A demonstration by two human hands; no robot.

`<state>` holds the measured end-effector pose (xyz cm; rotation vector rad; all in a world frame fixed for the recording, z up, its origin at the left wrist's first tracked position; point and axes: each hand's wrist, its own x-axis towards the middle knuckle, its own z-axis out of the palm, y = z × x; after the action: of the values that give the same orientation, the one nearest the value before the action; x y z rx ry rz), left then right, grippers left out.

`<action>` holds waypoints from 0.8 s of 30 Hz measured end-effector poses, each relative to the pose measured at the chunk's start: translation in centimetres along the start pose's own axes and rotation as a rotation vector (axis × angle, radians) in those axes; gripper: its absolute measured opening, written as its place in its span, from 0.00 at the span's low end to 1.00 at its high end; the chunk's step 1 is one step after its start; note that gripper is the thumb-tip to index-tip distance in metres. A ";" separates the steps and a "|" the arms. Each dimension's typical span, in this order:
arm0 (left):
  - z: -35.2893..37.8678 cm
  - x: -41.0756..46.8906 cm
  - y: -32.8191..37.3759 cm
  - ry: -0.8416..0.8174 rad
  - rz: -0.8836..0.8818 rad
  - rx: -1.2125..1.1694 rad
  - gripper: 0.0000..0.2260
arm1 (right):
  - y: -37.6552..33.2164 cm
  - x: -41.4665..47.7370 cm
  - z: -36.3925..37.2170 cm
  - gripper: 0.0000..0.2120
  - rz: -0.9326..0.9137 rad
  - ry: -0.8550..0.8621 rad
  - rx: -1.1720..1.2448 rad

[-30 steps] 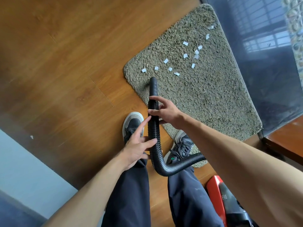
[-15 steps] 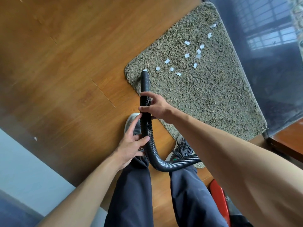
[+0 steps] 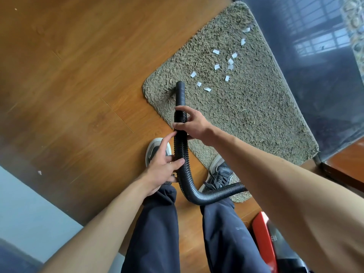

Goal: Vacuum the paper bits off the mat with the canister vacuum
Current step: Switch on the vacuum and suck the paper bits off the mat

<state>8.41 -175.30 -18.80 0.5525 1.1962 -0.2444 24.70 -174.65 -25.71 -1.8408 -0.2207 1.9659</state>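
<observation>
A shaggy olive-grey mat (image 3: 256,107) lies on the wooden floor. Several white paper bits (image 3: 216,66) are scattered over its far half. A black ribbed vacuum hose (image 3: 182,154) runs from between my legs up to its smooth nozzle (image 3: 180,89), whose tip rests on the mat near the left corner, just left of the nearest bits. My right hand (image 3: 193,125) grips the hose just behind the nozzle. My left hand (image 3: 163,166) holds the hose lower down, thumb and fingers around it. The red and black canister (image 3: 267,245) sits at the lower right.
My two feet in grey sneakers (image 3: 218,174) stand at the mat's near edge, the right one partly on it. A dark glass door (image 3: 325,75) borders the mat on the right. One stray paper bit (image 3: 39,172) lies on the floor at left, near a pale wall.
The nozzle swept left to the mat's corner, then right along the row of bits. The two leftmost paper bits are gone from the mat.
</observation>
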 end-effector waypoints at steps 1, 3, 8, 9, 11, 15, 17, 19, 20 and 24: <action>0.1 0.2 0.1 -0.004 0.007 0.006 0.33 | 0.0 0.0 -0.3 0.27 0.002 0.003 0.015; 0.4 0.5 0.2 -0.003 0.016 0.022 0.33 | 0.1 0.0 -0.8 0.27 0.003 0.016 0.042; 1.0 1.1 1.1 -0.002 0.036 0.087 0.34 | -0.2 -0.2 -2.1 0.26 -0.025 0.040 0.069; 1.1 1.2 1.3 -0.003 0.039 0.101 0.33 | -0.3 -0.2 -2.4 0.25 -0.028 0.049 0.074; 1.4 1.5 1.7 -0.006 0.043 0.117 0.33 | -0.4 -0.2 -2.8 0.24 -0.026 0.065 0.090; 2.1 1.6 2.2 -0.011 0.051 0.147 0.33 | -0.3 -0.3 -3.5 0.24 -0.024 0.081 0.116; 2.4 1.6 2.3 0.000 0.049 0.163 0.33 | -0.1 -0.5 -3.7 0.24 -0.023 0.086 0.135; 2.7 1.6 2.2 -0.012 0.042 0.176 0.33 | 0.2 -0.7 -3.9 0.24 -0.018 0.089 0.150; 2.8 1.5 2.1 -0.023 0.035 0.177 0.33 | 0.4 -0.7 -3.9 0.24 -0.017 0.088 0.158; 2.7 1.1 1.9 -0.025 0.026 0.165 0.33 | 0.7 -0.8 -3.6 0.24 -0.025 0.085 0.155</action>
<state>11.90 -175.03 -18.57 0.7066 1.1502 -0.3296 28.12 -176.23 -25.61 -1.8080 -0.0625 1.8293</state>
